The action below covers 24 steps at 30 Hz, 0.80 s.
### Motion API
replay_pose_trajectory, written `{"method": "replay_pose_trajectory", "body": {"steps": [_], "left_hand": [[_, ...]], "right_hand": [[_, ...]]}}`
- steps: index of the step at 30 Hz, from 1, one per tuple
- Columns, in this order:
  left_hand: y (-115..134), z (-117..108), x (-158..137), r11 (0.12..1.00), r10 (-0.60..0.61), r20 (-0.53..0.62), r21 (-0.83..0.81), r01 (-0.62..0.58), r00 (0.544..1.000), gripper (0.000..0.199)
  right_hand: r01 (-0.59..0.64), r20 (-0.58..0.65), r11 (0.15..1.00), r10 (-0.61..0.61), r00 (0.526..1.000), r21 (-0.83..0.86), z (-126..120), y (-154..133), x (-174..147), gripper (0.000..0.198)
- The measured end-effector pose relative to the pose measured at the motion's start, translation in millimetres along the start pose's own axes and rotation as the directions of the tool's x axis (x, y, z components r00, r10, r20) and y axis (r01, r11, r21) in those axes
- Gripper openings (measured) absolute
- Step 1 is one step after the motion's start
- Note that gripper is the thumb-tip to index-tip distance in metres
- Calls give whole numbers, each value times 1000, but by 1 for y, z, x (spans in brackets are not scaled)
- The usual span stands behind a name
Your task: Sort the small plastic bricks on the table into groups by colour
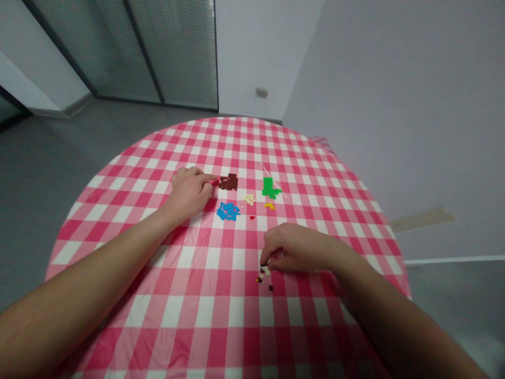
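My left hand (pixel 192 188) is at the left of a pile of dark brown pieces (pixel 228 182), its index finger stretched out to the pile's edge and nothing visible held. Lower right, my right hand (pixel 294 247) pinches thumb and fingers together over a small mixed cluster of brown and cream pieces (pixel 265 272); what lies between its fingertips is hidden. A single brown piece (pixel 271 288) rests just below that cluster. Blue pieces (pixel 228 211), cream pieces (pixel 249 199), green pieces (pixel 270 188) and yellow pieces (pixel 270 206) form separate groups, with a small red piece (pixel 252 217) between.
A red and white checked cloth (pixel 177 305) covers the round table. Behind it are a white wall (pixel 268 47) and a glass partition with blinds (pixel 185 52). Grey floor (pixel 98 126) shows beyond the table's left edge.
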<state>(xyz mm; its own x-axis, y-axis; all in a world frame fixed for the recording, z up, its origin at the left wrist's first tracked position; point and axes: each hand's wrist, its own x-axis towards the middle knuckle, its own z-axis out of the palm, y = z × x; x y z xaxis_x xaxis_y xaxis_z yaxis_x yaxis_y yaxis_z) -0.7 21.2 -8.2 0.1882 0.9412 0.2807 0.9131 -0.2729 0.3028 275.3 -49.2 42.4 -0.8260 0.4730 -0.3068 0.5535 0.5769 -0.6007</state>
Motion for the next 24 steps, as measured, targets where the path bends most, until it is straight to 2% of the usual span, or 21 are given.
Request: {"method": "replay_pose_trajectory", "body": {"steps": [7,10,12,14,17,20,24], "left_hand": [[4,-2,-4,993,42,-121,-101,-54,992,37],[12,-6,-10,977,107,-182,-164,-137,977,31],[21,-9,-17,941,202,-218,-228,-251,955,24],[32,-12,-25,875,318,-244,-296,-382,916,17],[49,-15,-37,768,448,-261,-378,-517,855,11],[60,-16,-45,713,502,-271,-407,-570,821,9],[62,-14,-47,723,488,-280,-401,-563,827,7]], "right_hand": [[66,-47,997,-64,997,42,4,-1,2,24],[109,-171,985,-85,982,135,4,3,5,16],[103,-330,974,-31,943,202,5,8,8,16],[76,-467,955,70,881,287,8,13,13,15],[78,-548,906,181,817,415,12,15,19,14],[85,-542,875,216,812,477,15,12,23,17],[108,-538,853,219,814,511,17,10,25,20]]}}
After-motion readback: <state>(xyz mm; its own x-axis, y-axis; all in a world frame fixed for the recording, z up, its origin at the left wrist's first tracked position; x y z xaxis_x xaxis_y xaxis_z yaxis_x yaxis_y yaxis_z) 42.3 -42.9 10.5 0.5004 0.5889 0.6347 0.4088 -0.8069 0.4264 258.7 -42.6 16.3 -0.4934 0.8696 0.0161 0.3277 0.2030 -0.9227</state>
